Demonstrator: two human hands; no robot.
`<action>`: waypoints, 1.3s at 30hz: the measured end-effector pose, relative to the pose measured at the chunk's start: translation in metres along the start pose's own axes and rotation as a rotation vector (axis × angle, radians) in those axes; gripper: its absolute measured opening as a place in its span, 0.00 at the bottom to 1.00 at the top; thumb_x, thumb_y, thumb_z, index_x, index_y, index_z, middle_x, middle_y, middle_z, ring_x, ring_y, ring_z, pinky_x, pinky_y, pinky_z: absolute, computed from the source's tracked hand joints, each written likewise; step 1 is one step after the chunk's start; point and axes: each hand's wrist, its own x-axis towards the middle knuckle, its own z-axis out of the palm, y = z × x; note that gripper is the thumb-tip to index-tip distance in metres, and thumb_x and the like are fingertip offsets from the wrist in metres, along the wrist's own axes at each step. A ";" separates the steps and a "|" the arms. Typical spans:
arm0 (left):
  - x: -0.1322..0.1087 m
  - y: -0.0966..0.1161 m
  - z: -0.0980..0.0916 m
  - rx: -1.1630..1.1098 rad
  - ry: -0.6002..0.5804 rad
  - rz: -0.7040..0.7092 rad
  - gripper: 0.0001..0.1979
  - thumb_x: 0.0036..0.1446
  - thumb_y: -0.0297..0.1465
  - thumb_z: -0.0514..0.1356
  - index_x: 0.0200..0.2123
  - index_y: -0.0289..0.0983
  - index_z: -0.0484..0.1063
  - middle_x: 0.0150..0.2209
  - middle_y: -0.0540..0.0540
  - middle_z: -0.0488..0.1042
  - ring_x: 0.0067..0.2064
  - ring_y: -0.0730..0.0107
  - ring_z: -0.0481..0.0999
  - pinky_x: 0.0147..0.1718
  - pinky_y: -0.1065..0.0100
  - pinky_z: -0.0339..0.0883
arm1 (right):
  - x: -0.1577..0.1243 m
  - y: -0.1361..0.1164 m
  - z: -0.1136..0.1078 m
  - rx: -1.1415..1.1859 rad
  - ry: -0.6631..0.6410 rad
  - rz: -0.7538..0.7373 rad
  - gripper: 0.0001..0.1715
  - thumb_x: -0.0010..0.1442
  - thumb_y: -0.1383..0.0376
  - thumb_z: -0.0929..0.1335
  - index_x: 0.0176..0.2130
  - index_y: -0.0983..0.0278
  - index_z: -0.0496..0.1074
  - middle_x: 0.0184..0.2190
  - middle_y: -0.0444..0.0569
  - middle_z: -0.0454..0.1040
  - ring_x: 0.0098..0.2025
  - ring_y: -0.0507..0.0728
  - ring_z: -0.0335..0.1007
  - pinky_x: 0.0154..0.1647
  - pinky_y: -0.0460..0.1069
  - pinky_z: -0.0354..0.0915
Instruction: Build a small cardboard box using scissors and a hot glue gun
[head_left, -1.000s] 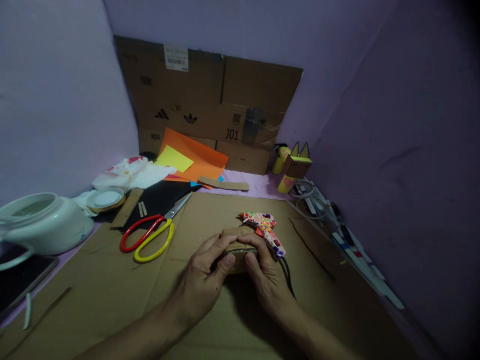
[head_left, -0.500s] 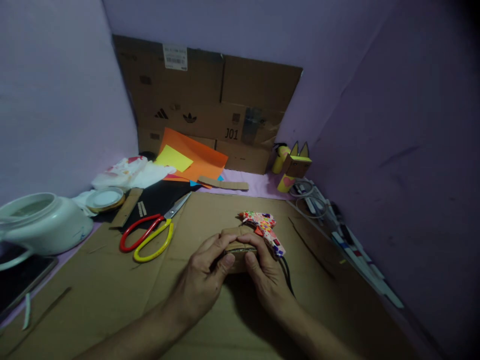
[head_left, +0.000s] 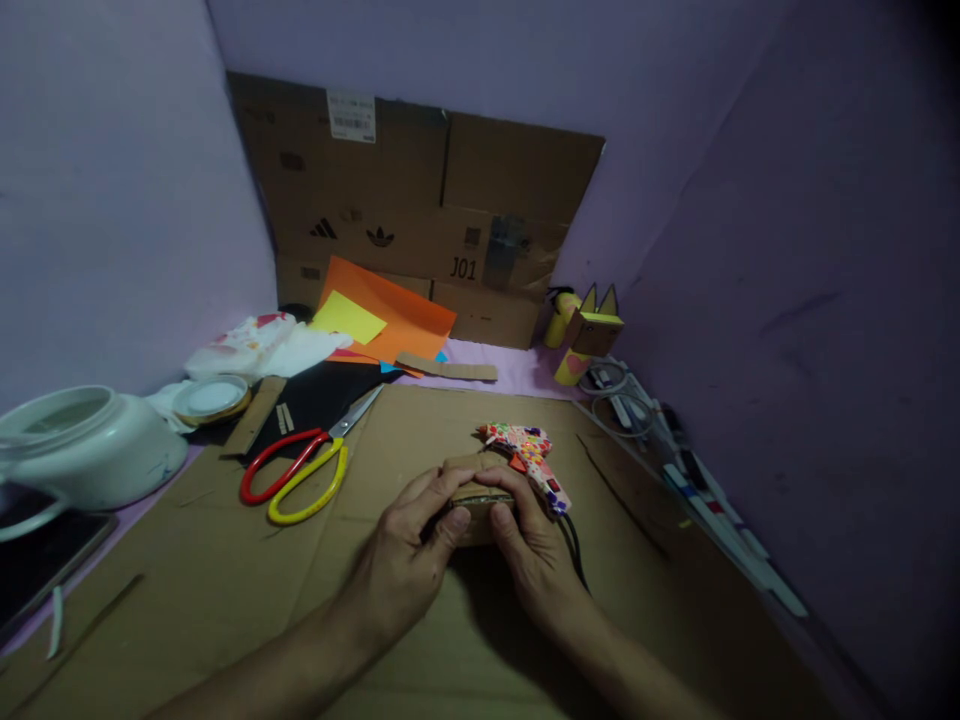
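Folded cardboard piece, two-handed hold.
Lies between left hand and right hand, both clamped on it, equally near; visible edge crosswise.

No visible change since earlier.

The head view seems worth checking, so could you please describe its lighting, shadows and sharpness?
Head view: dim, with the left wall brighter than the right wall; head view: a dark shadow on the cardboard mat beside the right hand; head view: the white label's small print too soft to read.
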 end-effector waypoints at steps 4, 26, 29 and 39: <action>0.000 0.000 0.000 -0.004 -0.008 0.006 0.16 0.61 0.33 0.52 0.52 0.43 0.67 0.50 0.47 0.72 0.53 0.65 0.68 0.52 0.65 0.61 | -0.001 0.000 0.000 0.005 -0.019 0.012 0.13 0.65 0.58 0.58 0.48 0.54 0.64 0.47 0.45 0.69 0.50 0.55 0.64 0.54 0.50 0.59; -0.001 0.000 0.000 0.003 -0.011 0.011 0.16 0.61 0.34 0.52 0.52 0.43 0.67 0.50 0.47 0.72 0.52 0.63 0.68 0.52 0.63 0.61 | 0.000 0.000 0.000 0.023 -0.026 0.026 0.13 0.65 0.58 0.58 0.47 0.53 0.64 0.46 0.43 0.69 0.50 0.54 0.64 0.53 0.49 0.58; -0.001 0.000 0.000 0.006 -0.014 0.004 0.16 0.61 0.33 0.52 0.52 0.44 0.66 0.50 0.47 0.71 0.53 0.64 0.68 0.53 0.63 0.60 | -0.001 0.001 0.000 0.024 -0.029 0.027 0.13 0.65 0.58 0.58 0.48 0.53 0.64 0.46 0.44 0.69 0.50 0.54 0.64 0.54 0.50 0.58; 0.000 -0.001 0.001 0.009 -0.006 -0.001 0.16 0.61 0.33 0.52 0.52 0.43 0.67 0.50 0.47 0.71 0.52 0.65 0.68 0.52 0.65 0.61 | -0.001 0.003 0.000 0.061 -0.035 0.028 0.13 0.65 0.58 0.58 0.48 0.53 0.64 0.47 0.44 0.68 0.51 0.54 0.62 0.54 0.49 0.56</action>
